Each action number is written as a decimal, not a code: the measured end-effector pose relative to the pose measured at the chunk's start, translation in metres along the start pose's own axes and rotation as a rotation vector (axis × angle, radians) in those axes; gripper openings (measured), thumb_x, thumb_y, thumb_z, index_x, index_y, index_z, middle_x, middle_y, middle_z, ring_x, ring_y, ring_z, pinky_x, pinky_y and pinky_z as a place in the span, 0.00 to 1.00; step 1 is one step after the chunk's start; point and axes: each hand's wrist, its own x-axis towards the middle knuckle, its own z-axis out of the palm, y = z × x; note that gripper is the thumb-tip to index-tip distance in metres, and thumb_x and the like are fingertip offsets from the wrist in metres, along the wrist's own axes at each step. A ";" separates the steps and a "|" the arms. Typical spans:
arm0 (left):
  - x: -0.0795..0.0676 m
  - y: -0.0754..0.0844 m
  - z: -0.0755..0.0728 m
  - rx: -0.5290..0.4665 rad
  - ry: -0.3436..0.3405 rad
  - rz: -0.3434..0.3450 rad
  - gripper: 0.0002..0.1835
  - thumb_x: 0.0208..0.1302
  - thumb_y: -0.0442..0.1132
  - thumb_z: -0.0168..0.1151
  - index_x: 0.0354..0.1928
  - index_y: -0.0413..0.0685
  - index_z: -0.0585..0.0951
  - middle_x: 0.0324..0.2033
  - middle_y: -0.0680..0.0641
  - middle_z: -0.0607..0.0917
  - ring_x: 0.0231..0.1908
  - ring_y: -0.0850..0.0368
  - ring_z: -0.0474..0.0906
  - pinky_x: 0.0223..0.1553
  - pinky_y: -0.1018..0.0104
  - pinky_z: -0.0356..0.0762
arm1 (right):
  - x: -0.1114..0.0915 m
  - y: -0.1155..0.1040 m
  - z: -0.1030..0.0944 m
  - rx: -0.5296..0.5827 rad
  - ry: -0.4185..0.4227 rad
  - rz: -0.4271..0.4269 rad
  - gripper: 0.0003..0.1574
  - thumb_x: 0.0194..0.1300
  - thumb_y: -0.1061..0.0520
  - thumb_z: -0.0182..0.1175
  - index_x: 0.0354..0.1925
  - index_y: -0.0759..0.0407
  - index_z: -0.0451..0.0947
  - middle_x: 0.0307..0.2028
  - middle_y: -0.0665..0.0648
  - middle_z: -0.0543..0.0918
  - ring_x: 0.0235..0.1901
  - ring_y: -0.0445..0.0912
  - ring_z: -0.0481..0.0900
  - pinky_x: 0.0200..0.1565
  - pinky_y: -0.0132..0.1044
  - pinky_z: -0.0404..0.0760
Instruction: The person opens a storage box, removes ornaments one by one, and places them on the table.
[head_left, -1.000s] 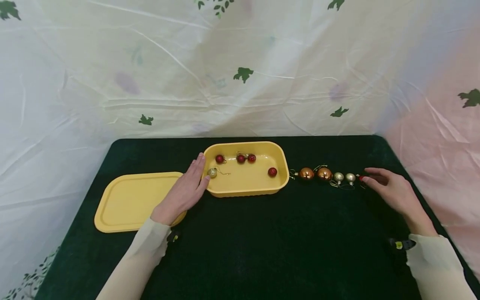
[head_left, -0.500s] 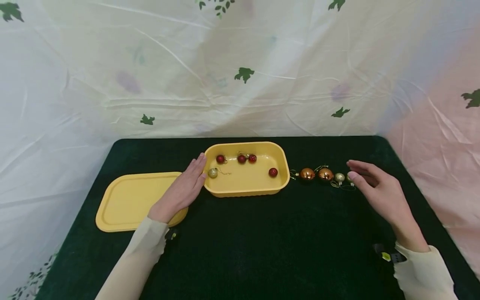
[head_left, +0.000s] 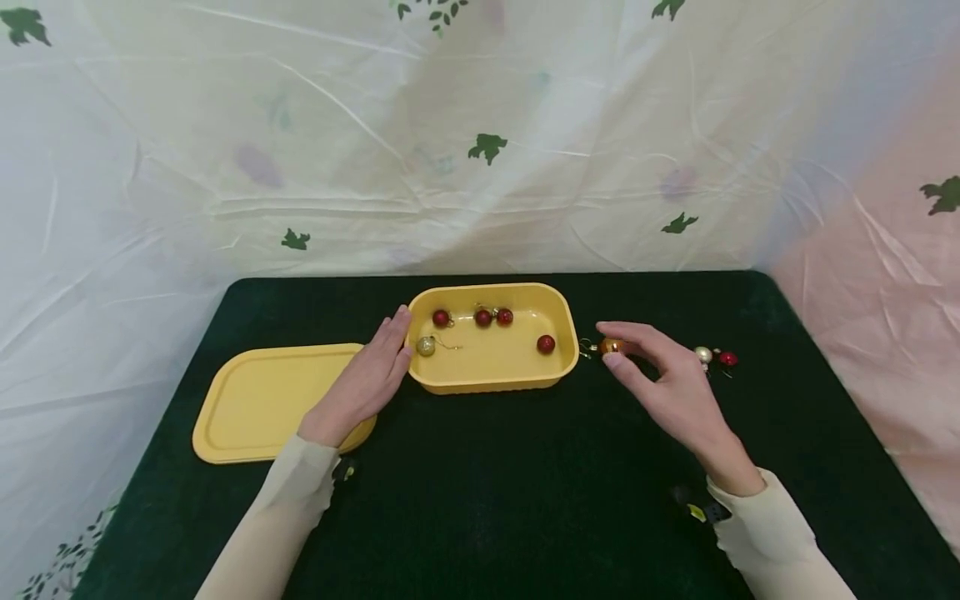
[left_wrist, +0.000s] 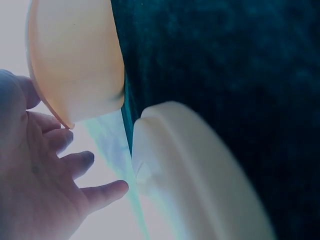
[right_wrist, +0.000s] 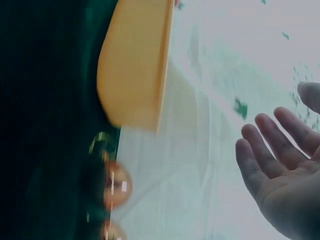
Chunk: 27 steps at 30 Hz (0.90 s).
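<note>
My left hand (head_left: 360,379) rests with straight fingers against the left rim of a yellow plastic box (head_left: 491,387); the left wrist view shows the fingertips at that rim. Inside the box lie several red baubles (head_left: 545,344) and one gold bauble (head_left: 426,346) with a string. My right hand (head_left: 667,379) hovers over a row of baubles right of the box, thumb and fingers apart. A copper bauble (head_left: 611,345) shows between thumb and forefinger; the right wrist view has the fingers away from the copper baubles (right_wrist: 118,185). The hand hides the middle of the row.
A yellow lid (head_left: 262,408) lies left of the box, partly under my left forearm. A pale bauble (head_left: 702,354) and a red bauble (head_left: 727,358) end the row at right. Dark green cloth (head_left: 510,500) covers the table; a patterned white curtain (head_left: 360,167) hangs behind.
My right hand has let go of the red bauble at the row's right end and moved left, over the copper baubles. The left hand stays at the box.
</note>
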 end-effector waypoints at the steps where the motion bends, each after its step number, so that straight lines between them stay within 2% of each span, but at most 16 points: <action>1: 0.000 0.000 0.000 0.005 0.003 0.001 0.35 0.85 0.50 0.38 0.84 0.50 0.41 0.83 0.50 0.41 0.81 0.45 0.42 0.78 0.45 0.47 | 0.003 -0.002 0.005 0.004 -0.010 -0.014 0.24 0.75 0.57 0.63 0.66 0.47 0.79 0.60 0.49 0.83 0.49 0.43 0.80 0.53 0.26 0.75; 3: 0.000 0.000 0.000 0.016 0.007 0.007 0.34 0.85 0.49 0.38 0.84 0.48 0.43 0.83 0.48 0.42 0.81 0.44 0.42 0.78 0.44 0.47 | 0.010 -0.007 0.015 0.010 -0.032 -0.028 0.23 0.75 0.56 0.63 0.66 0.48 0.80 0.60 0.49 0.82 0.50 0.44 0.79 0.53 0.30 0.76; 8: 0.000 0.000 0.000 0.028 0.000 0.008 0.34 0.86 0.49 0.37 0.84 0.47 0.44 0.83 0.47 0.42 0.81 0.43 0.42 0.78 0.44 0.47 | 0.025 -0.015 0.038 0.032 -0.088 -0.047 0.23 0.75 0.50 0.64 0.64 0.53 0.80 0.62 0.49 0.82 0.56 0.43 0.80 0.58 0.50 0.79; 10: 0.000 0.000 -0.001 0.028 -0.005 0.003 0.34 0.86 0.50 0.36 0.84 0.47 0.43 0.83 0.48 0.42 0.81 0.43 0.41 0.78 0.44 0.47 | 0.031 -0.018 0.046 0.039 -0.107 -0.054 0.24 0.74 0.48 0.64 0.64 0.52 0.81 0.62 0.49 0.82 0.53 0.44 0.80 0.57 0.54 0.79; 13: 0.001 0.000 -0.001 0.027 -0.010 -0.002 0.34 0.86 0.50 0.36 0.84 0.47 0.43 0.83 0.47 0.42 0.81 0.44 0.41 0.78 0.44 0.46 | 0.041 -0.021 0.058 0.044 -0.140 -0.059 0.25 0.74 0.46 0.64 0.65 0.50 0.80 0.60 0.49 0.83 0.49 0.44 0.80 0.54 0.52 0.80; 20: 0.002 0.000 -0.001 0.020 -0.006 -0.001 0.34 0.86 0.50 0.37 0.84 0.47 0.43 0.83 0.46 0.43 0.81 0.44 0.41 0.78 0.44 0.46 | 0.062 -0.027 0.082 0.063 -0.222 -0.080 0.25 0.75 0.43 0.63 0.65 0.49 0.80 0.65 0.51 0.80 0.61 0.48 0.79 0.58 0.54 0.80; 27: 0.000 0.001 0.000 0.014 0.002 0.008 0.34 0.86 0.49 0.37 0.83 0.46 0.43 0.83 0.46 0.44 0.81 0.44 0.42 0.78 0.45 0.46 | 0.079 -0.029 0.107 0.061 -0.265 -0.127 0.25 0.75 0.47 0.63 0.64 0.55 0.81 0.64 0.54 0.81 0.63 0.48 0.78 0.61 0.50 0.80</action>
